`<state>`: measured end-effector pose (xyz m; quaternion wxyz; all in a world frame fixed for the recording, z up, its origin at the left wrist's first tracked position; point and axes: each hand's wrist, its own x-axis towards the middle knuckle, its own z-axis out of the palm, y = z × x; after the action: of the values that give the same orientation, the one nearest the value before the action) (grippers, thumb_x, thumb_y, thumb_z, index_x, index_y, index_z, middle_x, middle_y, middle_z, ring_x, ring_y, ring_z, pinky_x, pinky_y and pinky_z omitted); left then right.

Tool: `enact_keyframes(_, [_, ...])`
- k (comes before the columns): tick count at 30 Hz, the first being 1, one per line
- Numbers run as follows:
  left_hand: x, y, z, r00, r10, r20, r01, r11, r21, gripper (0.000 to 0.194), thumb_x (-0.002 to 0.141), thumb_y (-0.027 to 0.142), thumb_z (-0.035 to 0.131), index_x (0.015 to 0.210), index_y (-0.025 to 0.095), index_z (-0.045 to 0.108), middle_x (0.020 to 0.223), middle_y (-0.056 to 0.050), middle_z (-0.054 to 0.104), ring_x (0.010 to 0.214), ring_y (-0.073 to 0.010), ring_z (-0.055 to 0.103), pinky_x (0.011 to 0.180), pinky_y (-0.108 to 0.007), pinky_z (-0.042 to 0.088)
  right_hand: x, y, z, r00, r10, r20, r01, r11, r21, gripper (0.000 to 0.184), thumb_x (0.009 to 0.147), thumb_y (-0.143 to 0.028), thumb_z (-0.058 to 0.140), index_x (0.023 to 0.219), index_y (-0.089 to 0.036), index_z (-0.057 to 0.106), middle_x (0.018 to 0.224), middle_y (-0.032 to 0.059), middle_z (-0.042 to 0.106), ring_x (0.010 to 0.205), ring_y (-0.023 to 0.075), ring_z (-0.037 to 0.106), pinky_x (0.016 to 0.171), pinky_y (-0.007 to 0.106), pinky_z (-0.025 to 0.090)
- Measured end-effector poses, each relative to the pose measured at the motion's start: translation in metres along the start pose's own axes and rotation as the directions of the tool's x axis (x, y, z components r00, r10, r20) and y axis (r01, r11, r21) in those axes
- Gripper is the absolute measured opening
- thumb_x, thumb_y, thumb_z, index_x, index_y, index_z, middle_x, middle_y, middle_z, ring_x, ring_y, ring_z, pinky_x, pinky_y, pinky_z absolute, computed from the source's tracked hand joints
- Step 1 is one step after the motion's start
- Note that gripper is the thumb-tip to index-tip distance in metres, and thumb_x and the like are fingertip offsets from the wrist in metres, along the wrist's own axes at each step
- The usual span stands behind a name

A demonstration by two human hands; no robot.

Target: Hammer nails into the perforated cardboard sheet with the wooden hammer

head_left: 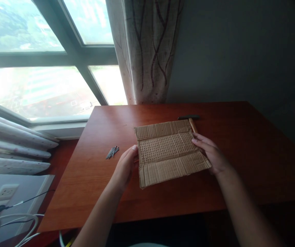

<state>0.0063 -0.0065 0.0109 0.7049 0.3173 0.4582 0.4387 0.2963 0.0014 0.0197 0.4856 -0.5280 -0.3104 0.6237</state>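
Observation:
Between both hands is a creased piece of cardboard (166, 147), tilted above the table, with rows of small holes punched across its middle panel. My left hand (125, 164) grips its left edge, thumb on top and fingers hidden underneath. At the right edge my right hand (211, 152) is closed on the cardboard, its fingers partly out of sight. A small pile of nails (112, 152) lies on the table left of the cardboard. Behind the cardboard's far right corner lies a hammer (192, 124), its dark head showing and its wooden handle partly covered.
The reddish-brown wooden table (85, 185) runs along a window (47, 89) and a patterned curtain (149, 51). At the lower left, a wall socket (6, 192) holds a plug, with white cables (26, 226) near the table's corner.

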Motion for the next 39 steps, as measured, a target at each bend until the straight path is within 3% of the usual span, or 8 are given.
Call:
enact_keyframes(8, [0.0, 0.006, -0.009, 0.993, 0.086, -0.084, -0.075, 0.988, 0.133, 0.043, 0.084, 0.053, 0.067, 0.105, 0.017, 0.072, 0.108, -0.011, 0.075, 0.096, -0.0237, 0.069, 0.076, -0.029, 0.052, -0.001, 0.006, -0.007, 0.998, -0.014, -0.068, 0.01, 0.998, -0.056, 0.037, 0.083, -0.045, 0.073, 0.117, -0.03, 0.07, 0.111, 0.0032, 0.077, 0.101, 0.0254, 0.072, 0.079, 0.036, 0.058])
enact_keyframes(12, [-0.003, 0.02, -0.028, 0.943, 0.252, -0.218, -0.165, 0.921, 0.353, 0.039, 0.079, 0.046, 0.073, 0.105, 0.017, 0.07, 0.105, -0.009, 0.074, 0.086, -0.0194, 0.067, 0.074, -0.029, 0.052, 0.008, 0.003, -0.02, 0.975, -0.18, -0.128, 0.169, 0.981, -0.09, 0.035, 0.086, -0.052, 0.068, 0.111, -0.028, 0.072, 0.1, 0.0036, 0.077, 0.075, 0.0167, 0.069, 0.058, 0.027, 0.052])
enact_keyframes(15, [-0.008, 0.031, -0.054, 0.867, 0.421, -0.267, -0.166, 0.748, 0.643, 0.037, 0.08, 0.044, 0.07, 0.106, 0.018, 0.07, 0.101, -0.009, 0.074, 0.087, -0.0211, 0.068, 0.079, -0.031, 0.052, 0.022, 0.001, -0.036, 0.895, -0.365, -0.257, 0.328, 0.928, -0.176, 0.03, 0.082, -0.047, 0.072, 0.104, -0.026, 0.073, 0.086, 0.0013, 0.075, 0.056, 0.0096, 0.055, 0.044, 0.022, 0.038])
enact_keyframes(17, [-0.013, 0.035, -0.073, 0.802, 0.52, -0.293, -0.068, 0.566, 0.821, 0.032, 0.084, 0.041, 0.064, 0.105, 0.019, 0.071, 0.099, -0.008, 0.074, 0.085, -0.022, 0.069, 0.078, -0.032, 0.051, 0.031, 0.001, -0.047, 0.857, -0.389, -0.339, 0.36, 0.921, -0.148, 0.027, 0.079, -0.044, 0.074, 0.098, -0.025, 0.073, 0.079, 0.0008, 0.073, 0.053, 0.0084, 0.051, 0.042, 0.021, 0.033])
enact_keyframes(19, [-0.017, 0.036, -0.085, 0.768, 0.584, -0.264, 0.035, 0.373, 0.927, 0.028, 0.086, 0.039, 0.06, 0.101, 0.019, 0.071, 0.098, -0.008, 0.073, 0.078, -0.0215, 0.068, 0.073, -0.032, 0.05, 0.038, 0.004, -0.057, 0.836, -0.37, -0.404, 0.364, 0.927, -0.094, 0.023, 0.076, -0.04, 0.075, 0.092, -0.023, 0.074, 0.076, 0.0011, 0.072, 0.052, 0.008, 0.049, 0.042, 0.02, 0.031])
enact_keyframes(22, [-0.02, 0.032, -0.091, 0.774, 0.605, -0.186, 0.089, 0.187, 0.978, 0.028, 0.089, 0.044, 0.058, 0.096, 0.021, 0.071, 0.098, -0.006, 0.072, 0.075, -0.021, 0.067, 0.069, -0.031, 0.047, 0.042, 0.008, -0.067, 0.832, -0.341, -0.438, 0.355, 0.933, -0.051, 0.02, 0.073, -0.037, 0.075, 0.087, -0.023, 0.074, 0.074, 0.0013, 0.07, 0.052, 0.008, 0.048, 0.041, 0.02, 0.03])
enact_keyframes(29, [-0.017, 0.026, -0.079, 0.783, 0.616, -0.087, 0.176, -0.086, 0.981, 0.029, 0.091, 0.05, 0.056, 0.089, 0.024, 0.069, 0.105, -0.007, 0.068, 0.08, -0.0228, 0.064, 0.061, -0.031, 0.036, 0.04, 0.014, -0.071, 0.844, -0.317, -0.432, 0.329, 0.943, -0.049, 0.022, 0.071, -0.035, 0.075, 0.089, -0.022, 0.075, 0.074, 0.0022, 0.07, 0.054, 0.0079, 0.05, 0.043, 0.019, 0.032])
enact_keyframes(39, [-0.014, 0.025, -0.078, 0.802, 0.587, -0.117, 0.232, -0.125, 0.965, 0.022, 0.093, 0.038, 0.054, 0.096, 0.024, 0.07, 0.106, -0.003, 0.07, 0.084, -0.0192, 0.064, 0.064, -0.03, 0.038, 0.038, 0.016, -0.064, 0.837, -0.315, -0.447, 0.303, 0.948, -0.101, 0.023, 0.068, -0.031, 0.076, 0.089, -0.02, 0.075, 0.075, 0.0032, 0.07, 0.055, 0.0087, 0.049, 0.045, 0.019, 0.034])
